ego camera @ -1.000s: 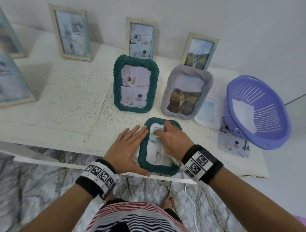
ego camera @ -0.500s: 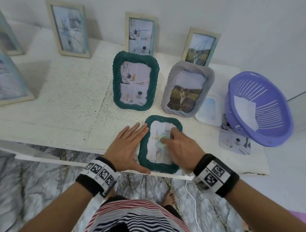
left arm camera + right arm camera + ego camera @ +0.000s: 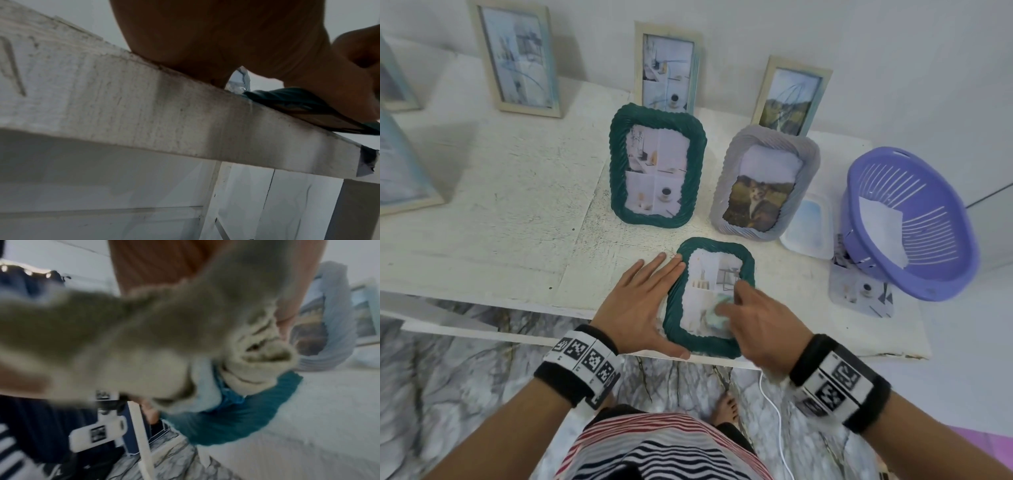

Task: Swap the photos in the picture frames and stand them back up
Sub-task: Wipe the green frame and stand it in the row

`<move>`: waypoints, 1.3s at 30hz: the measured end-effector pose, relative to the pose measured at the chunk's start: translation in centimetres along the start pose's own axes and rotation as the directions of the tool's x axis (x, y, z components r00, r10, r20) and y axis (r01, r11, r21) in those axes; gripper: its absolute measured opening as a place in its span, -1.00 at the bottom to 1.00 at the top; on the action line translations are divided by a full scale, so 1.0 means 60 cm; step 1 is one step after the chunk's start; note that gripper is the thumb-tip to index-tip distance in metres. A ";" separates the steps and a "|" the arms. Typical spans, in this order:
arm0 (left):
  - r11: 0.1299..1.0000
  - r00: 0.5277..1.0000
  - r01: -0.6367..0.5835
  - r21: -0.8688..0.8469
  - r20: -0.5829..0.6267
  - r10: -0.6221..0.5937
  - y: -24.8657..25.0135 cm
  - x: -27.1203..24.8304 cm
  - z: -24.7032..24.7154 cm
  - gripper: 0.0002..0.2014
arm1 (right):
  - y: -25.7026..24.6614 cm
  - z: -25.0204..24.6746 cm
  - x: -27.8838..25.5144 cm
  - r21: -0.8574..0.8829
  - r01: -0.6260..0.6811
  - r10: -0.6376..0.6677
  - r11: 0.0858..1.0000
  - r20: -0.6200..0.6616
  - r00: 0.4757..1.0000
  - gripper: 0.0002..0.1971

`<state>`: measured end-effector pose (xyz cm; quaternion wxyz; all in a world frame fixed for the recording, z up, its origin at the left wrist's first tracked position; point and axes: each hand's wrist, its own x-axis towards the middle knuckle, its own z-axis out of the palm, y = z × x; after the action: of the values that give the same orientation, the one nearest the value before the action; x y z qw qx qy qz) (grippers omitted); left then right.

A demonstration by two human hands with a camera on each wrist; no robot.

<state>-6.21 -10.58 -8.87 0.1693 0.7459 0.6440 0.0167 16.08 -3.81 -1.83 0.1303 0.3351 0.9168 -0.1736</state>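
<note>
Wiping with the cloth bunched in right hand: keep flat left hand bracing small green frame at the bench's front edge.

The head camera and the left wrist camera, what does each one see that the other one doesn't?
Only the head view shows the purple basket, the grey frame with a cat photo, and the right hand pressing a cloth. Only the left wrist view shows the table's underside. Both show the left hand beside the flat green frame.
</note>
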 end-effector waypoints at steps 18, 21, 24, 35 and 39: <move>1.000 1.000 -0.007 -0.021 -0.013 0.007 0.001 -0.002 -0.003 0.38 | 0.015 0.005 -0.012 0.002 -0.003 0.003 1.000 0.024 1.000 -0.80; 1.000 1.000 -0.011 -0.020 -0.009 0.011 0.002 -0.003 -0.004 0.39 | 0.030 0.001 0.039 -0.035 -0.113 0.109 0.993 -0.098 0.989 -0.87; 1.000 1.000 -0.009 -0.020 -0.010 0.009 0.003 -0.003 -0.005 0.38 | 0.037 -0.012 0.087 -0.022 -0.215 0.210 0.976 -0.149 0.966 -0.85; 1.000 1.000 0.005 -0.020 -0.002 -0.005 0.003 0.000 -0.005 0.39 | 0.005 -0.013 -0.016 0.134 0.042 -0.059 0.990 0.125 0.990 -0.72; 1.000 1.000 0.002 -0.023 -0.002 -0.002 0.003 0.000 -0.005 0.38 | 0.043 -0.043 -0.010 0.246 -0.053 0.061 0.968 -0.022 0.998 -0.74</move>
<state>-6.12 -10.52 -8.56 0.1773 0.7433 0.6446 0.0244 17.90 -1.24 0.11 0.0795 0.3773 0.8802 -0.2767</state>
